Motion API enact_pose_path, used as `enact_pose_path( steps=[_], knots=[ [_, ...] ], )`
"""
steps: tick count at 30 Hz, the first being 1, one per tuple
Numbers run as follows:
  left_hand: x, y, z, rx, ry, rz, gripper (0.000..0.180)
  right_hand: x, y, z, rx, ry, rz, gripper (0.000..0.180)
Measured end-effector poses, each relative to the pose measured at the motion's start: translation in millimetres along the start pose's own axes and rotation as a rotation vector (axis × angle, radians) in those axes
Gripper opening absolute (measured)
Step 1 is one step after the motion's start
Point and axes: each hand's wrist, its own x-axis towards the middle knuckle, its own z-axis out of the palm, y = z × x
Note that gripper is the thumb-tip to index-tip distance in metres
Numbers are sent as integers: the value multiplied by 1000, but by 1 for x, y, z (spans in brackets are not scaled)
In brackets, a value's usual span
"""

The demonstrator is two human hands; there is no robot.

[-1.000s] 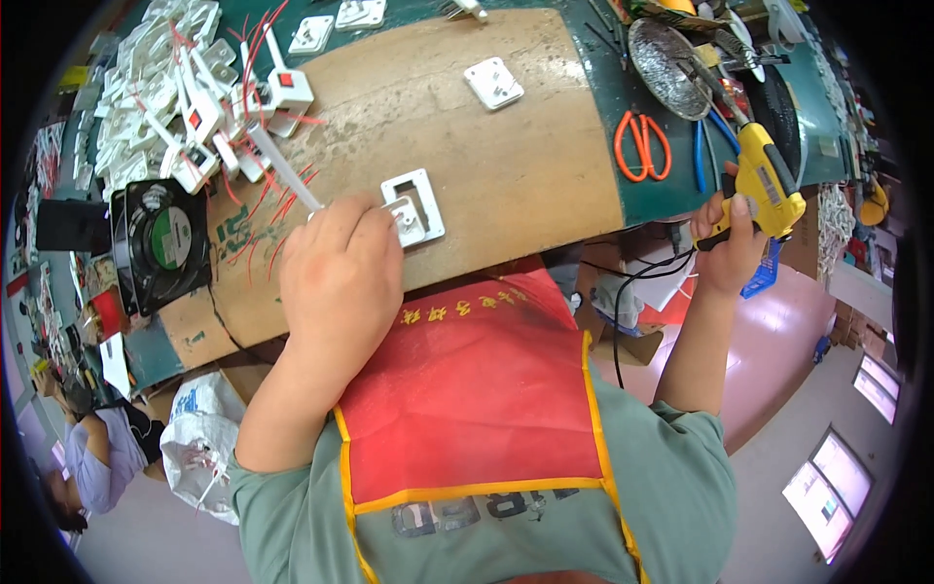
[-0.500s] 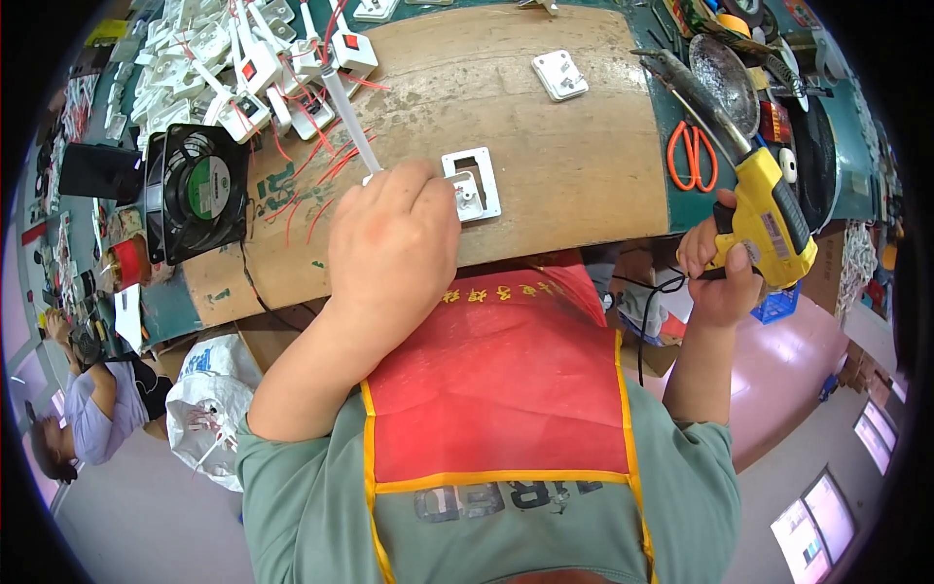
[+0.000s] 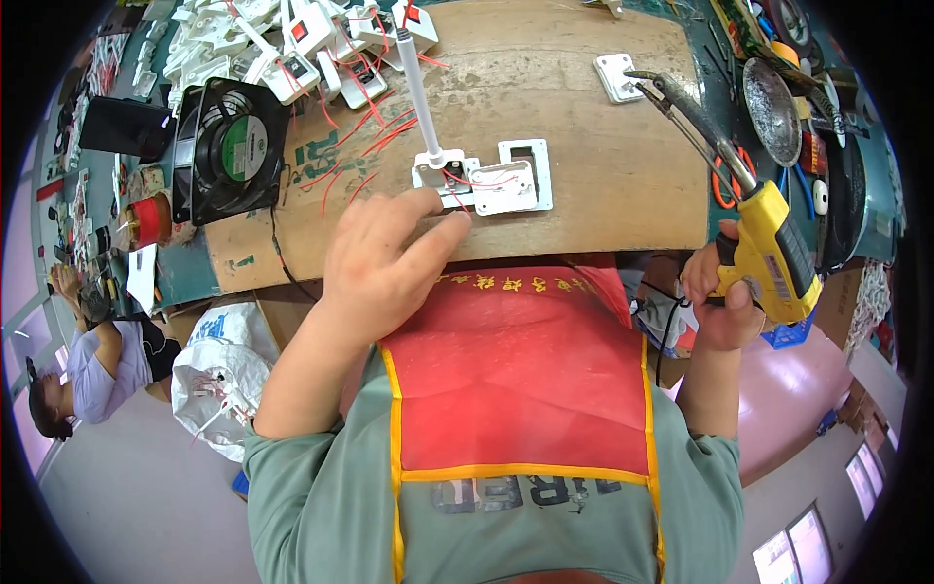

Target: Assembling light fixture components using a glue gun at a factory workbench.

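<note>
left hand [image 3: 384, 263]: loose, fingertips touching white switch assembly [image 3: 482, 183] | right hand [image 3: 725, 302]: gripping yellow soldering gun [image 3: 769, 248]

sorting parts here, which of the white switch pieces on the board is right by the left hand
The white switch plate with red wires, just beyond the left hand fingertips. The small white square piece lies far up the wooden board.

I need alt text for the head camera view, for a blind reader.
A person's left hand touches a white switch plate on a cardboard sheet. The right hand holds a yellow soldering gun beside it.
</note>
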Motion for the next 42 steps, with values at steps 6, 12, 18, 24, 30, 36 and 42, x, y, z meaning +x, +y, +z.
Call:
enact_pose_path(
  steps=[6,12,18,24,30,36,42],
  knots=[
    [-1,-10,13,111,8,44,25,1,3,10,-10,-55,28,77],
    [2,-9,14,-137,130,-19,23,-7,6,13,36,-53,69,78],
    [2,-10,10,-255,265,-171,20,-23,8,28,-33,-100,177,84],
    [4,-7,11,-285,251,-381,17,-32,16,43,84,-238,290,55],
    [4,-6,17,-191,272,-329,18,-30,28,29,-331,-496,242,36],
    [2,-10,21,-140,286,-211,21,-33,29,35,-339,-420,246,34],
    [4,-10,20,-123,272,-183,22,-35,33,34,-371,-415,259,30]
  ],
)
